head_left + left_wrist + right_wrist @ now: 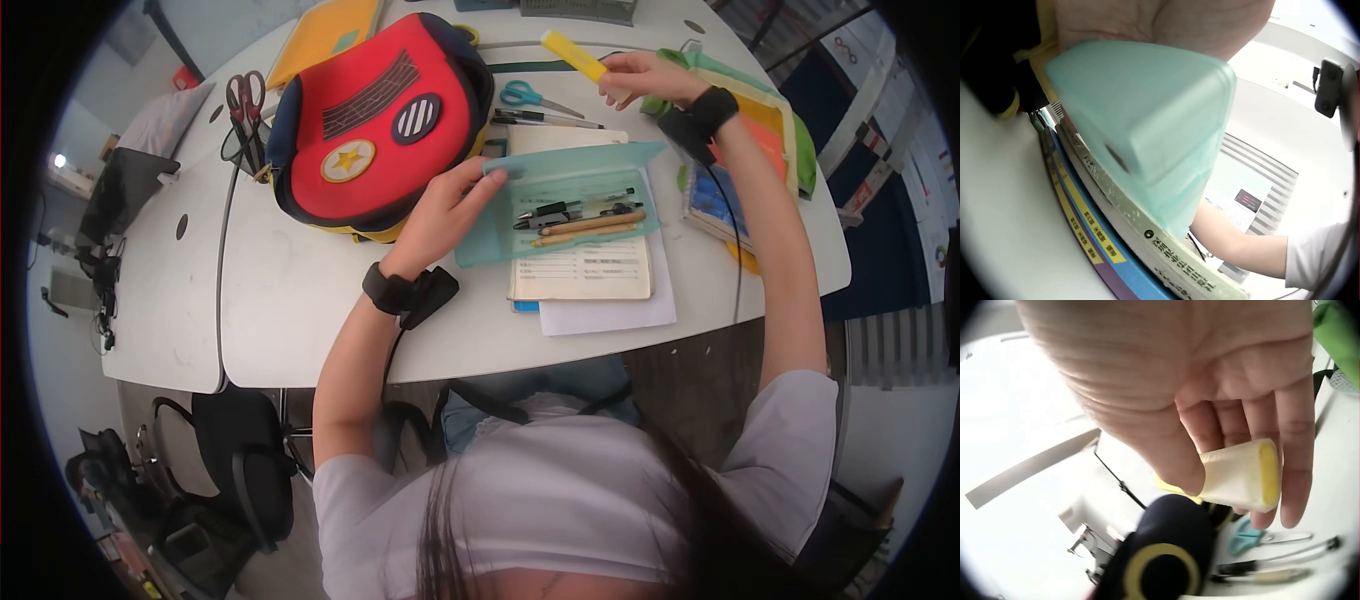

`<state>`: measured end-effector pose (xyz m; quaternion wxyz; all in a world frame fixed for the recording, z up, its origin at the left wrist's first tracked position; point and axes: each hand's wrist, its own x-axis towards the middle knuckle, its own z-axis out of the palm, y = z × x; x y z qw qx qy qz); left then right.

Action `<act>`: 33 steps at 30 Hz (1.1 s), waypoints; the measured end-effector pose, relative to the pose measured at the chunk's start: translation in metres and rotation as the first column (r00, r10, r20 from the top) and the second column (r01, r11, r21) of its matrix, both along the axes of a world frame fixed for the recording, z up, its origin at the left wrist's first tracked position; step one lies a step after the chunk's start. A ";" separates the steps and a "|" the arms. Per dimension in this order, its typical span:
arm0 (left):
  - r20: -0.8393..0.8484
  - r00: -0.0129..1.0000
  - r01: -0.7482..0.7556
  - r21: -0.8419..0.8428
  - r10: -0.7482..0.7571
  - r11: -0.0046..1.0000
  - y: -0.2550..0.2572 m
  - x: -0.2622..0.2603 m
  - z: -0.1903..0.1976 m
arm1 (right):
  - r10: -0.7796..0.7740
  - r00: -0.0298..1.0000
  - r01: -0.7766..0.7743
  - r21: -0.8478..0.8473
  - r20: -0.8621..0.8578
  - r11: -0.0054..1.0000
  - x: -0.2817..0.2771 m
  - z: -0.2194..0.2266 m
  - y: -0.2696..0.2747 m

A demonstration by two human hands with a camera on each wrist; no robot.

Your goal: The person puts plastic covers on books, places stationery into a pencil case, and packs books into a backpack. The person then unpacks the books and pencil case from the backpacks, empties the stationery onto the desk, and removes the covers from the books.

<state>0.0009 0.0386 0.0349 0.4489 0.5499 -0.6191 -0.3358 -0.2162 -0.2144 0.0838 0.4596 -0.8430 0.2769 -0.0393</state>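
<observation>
My left hand point(440, 218) grips the left end of a translucent teal pencil case point(590, 160), its thumb over the edge. The lid stands raised, and inside lie several black pens point(548, 210) and wooden pencils point(590, 229). The case is over a stack of books point(1129, 219); in the left wrist view the palm is close above its end. Up at the right, my right hand point(652, 82) pinches a yellow highlighter point(1241, 476) between thumb and fingers. Its yellow end faces the camera in the right wrist view.
A red backpack point(400, 120) stands left of the case, beside scissors in a holder point(245, 110). Blue scissors point(535, 96) and pens point(545, 118) lie behind the case. At the right are a green and yellow bag point(790, 130) and a blue notebook point(712, 205).
</observation>
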 end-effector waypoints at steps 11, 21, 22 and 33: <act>0.028 0.997 -0.067 0.013 0.067 0.998 -0.003 -0.001 -0.003 | 0.175 0.977 -0.125 -0.341 0.120 0.932 -0.048 0.044 0.128; -0.027 0.997 -0.070 -0.011 0.070 0.997 -0.009 0.007 -0.011 | 0.236 0.970 -0.110 -0.764 0.057 0.636 -0.023 -0.018 0.147; -0.045 0.997 -0.064 -0.013 0.063 0.998 -0.010 0.007 -0.011 | 0.249 0.967 -0.105 -0.821 0.047 0.562 -0.022 -0.022 0.147; -0.012 0.999 -0.034 -0.038 0.034 0.999 -0.009 0.007 -0.010 | 0.270 0.960 -0.202 -0.857 -0.076 0.475 -0.023 -0.017 0.151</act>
